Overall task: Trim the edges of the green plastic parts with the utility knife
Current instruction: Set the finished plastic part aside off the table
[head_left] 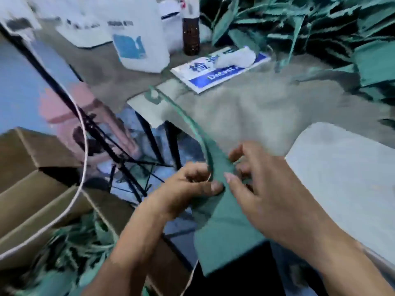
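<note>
Sitting at the far left, a cardboard box (pixel 42 201) holds green plastic scraps (pixel 85 248). Beside it the left hand (pixel 190 184) pinches the green plastic part (pixel 224 229) at its edge, where a thin green trimmed strip (pixel 183 118) curls up and away. The right hand (pixel 263 189) curls its fingers over the same part; whether it holds a knife cannot be told. Far right, a pile of green plastic parts (pixel 320 33) covers the grey-clothed table (pixel 256 112).

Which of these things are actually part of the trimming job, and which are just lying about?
Part of the job:
green plastic part held in both hands
thin green strip curling off it
pile of green parts
cardboard box

Lying about:
white jug
dark bottle
blue-and-white sign
</note>
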A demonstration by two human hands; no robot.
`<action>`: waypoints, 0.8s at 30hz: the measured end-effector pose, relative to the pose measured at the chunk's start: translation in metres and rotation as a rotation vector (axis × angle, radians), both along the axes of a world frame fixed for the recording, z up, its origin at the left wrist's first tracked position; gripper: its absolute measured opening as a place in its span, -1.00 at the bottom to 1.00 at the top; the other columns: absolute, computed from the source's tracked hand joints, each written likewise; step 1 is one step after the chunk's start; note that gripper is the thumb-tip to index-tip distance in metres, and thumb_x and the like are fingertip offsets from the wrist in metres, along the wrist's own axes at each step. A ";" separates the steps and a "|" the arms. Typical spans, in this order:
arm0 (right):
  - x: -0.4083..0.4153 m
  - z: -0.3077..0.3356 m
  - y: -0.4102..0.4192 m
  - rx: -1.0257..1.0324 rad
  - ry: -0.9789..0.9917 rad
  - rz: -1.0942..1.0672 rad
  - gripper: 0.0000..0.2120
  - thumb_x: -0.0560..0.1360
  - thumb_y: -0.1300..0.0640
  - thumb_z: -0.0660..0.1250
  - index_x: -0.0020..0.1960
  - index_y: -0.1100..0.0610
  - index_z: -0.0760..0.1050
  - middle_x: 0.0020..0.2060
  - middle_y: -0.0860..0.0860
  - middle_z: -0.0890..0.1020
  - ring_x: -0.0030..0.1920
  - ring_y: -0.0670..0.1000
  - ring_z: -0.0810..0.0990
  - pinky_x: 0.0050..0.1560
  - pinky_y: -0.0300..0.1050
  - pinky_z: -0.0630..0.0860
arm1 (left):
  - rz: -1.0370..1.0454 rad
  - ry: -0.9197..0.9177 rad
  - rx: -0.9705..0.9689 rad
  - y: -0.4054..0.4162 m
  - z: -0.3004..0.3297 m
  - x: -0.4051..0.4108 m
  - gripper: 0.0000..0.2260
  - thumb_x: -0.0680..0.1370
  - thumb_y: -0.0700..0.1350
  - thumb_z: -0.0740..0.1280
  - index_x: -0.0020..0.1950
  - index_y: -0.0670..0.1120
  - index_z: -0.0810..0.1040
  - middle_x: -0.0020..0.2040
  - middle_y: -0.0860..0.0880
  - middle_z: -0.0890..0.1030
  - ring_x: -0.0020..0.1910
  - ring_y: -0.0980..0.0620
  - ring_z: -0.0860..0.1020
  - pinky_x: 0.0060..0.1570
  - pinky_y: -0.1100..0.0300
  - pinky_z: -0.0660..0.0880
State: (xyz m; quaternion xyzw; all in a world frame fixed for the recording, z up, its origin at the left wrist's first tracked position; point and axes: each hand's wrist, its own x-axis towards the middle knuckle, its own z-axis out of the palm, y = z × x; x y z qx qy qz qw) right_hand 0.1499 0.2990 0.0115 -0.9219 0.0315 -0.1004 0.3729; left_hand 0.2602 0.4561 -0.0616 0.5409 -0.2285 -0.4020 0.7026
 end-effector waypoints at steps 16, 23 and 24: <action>0.046 -0.244 0.236 0.141 1.119 0.425 -0.56 0.63 0.16 0.38 0.48 0.22 0.40 0.38 0.18 0.55 0.35 0.19 0.55 0.35 -0.03 0.51 | 0.657 0.351 0.760 0.265 -0.232 -0.104 -0.79 0.44 -0.18 0.60 -0.15 -0.14 0.57 -0.27 -0.09 0.56 -0.22 -0.03 0.50 -0.26 0.16 0.37; 0.029 -0.257 0.252 0.172 1.167 0.525 -0.38 0.66 -0.06 0.34 0.63 0.14 0.26 0.56 0.12 0.39 0.50 0.15 0.43 0.44 -0.04 0.41 | 0.539 0.416 1.620 0.306 -0.274 -0.133 -0.44 0.54 0.01 0.45 0.45 -0.17 0.39 0.34 -0.27 0.53 0.31 -0.21 0.51 0.27 0.01 0.46; 0.028 -0.260 0.249 0.163 1.160 0.512 -0.37 0.67 -0.08 0.32 0.63 0.14 0.25 0.57 0.11 0.38 0.51 0.15 0.42 0.45 -0.04 0.40 | 0.538 0.447 1.678 0.305 -0.273 -0.132 -0.41 0.55 0.06 0.41 0.49 -0.17 0.34 0.39 -0.26 0.48 0.38 -0.22 0.45 0.31 0.02 0.43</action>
